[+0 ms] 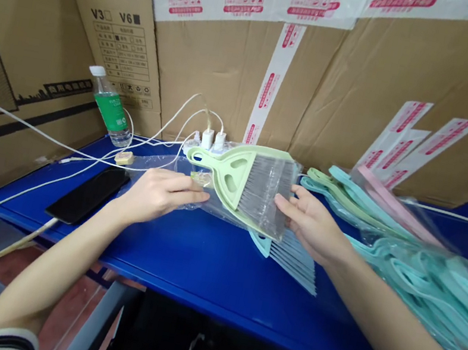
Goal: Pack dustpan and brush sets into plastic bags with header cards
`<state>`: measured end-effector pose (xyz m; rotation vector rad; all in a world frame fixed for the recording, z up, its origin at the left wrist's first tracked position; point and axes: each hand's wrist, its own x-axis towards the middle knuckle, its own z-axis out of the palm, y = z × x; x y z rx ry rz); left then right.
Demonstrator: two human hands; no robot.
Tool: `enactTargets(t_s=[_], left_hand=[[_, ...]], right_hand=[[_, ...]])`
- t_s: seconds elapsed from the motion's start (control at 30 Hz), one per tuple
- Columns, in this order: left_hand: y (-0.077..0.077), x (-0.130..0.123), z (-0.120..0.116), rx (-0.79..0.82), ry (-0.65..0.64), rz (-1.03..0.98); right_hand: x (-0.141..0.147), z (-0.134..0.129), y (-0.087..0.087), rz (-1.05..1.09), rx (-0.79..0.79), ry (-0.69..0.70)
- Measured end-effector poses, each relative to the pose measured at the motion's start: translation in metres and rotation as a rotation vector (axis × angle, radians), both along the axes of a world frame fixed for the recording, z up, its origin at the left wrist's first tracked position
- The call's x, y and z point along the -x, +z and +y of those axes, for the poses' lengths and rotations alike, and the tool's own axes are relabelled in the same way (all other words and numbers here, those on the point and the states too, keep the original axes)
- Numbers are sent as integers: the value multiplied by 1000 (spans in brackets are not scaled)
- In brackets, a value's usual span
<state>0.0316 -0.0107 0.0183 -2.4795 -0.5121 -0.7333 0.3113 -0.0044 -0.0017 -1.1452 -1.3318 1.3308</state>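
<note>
A light green dustpan [274, 153] with a matching hand brush [236, 176] nested in it is held above the blue table, its handle toward the left. My right hand [310, 220] grips the dustpan's wide end, thumb over the clear film across the bristles. My left hand [165, 192] is closed in a pinch at a clear plastic bag [202, 179], just below the green handle. Under the green set lies a light blue brush [296, 263], its bristles pointing to the lower right.
Wrapped turquoise dustpans [426, 287] are piled at the right, with green, blue and pink [395, 206] ones behind. A black phone [88, 196], a water bottle [112, 111] and white cables lie left. Chargers sit in a power strip [193, 147]. Cardboard boxes [217, 63] wall the back.
</note>
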Motion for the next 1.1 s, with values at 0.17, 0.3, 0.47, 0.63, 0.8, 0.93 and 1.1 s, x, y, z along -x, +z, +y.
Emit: enactTargets(t_s=[0.17, 0.3, 0.47, 0.63, 0.8, 0.93, 1.1], left_hand=[[14, 21, -8, 35, 169, 67], [14, 60, -8, 112, 411, -43], [5, 103, -7, 298, 545, 3], [-6, 93, -19, 272, 664, 122], [-23, 45, -27, 303, 572, 247], [-23, 26, -19, 305, 565, 379], [-11, 39, -4, 284, 538, 382]], right_hand=[[-2, -6, 2, 57, -34, -28], [-22, 3, 2, 37, -89, -100], [-30, 7, 1, -32, -94, -79], [-23, 4, -1, -90, -132, -45], [-22, 5, -3, -75, -123, -85], [-19, 5, -3, -48, -120, -71], [-16, 2, -1, -30, -108, -73]])
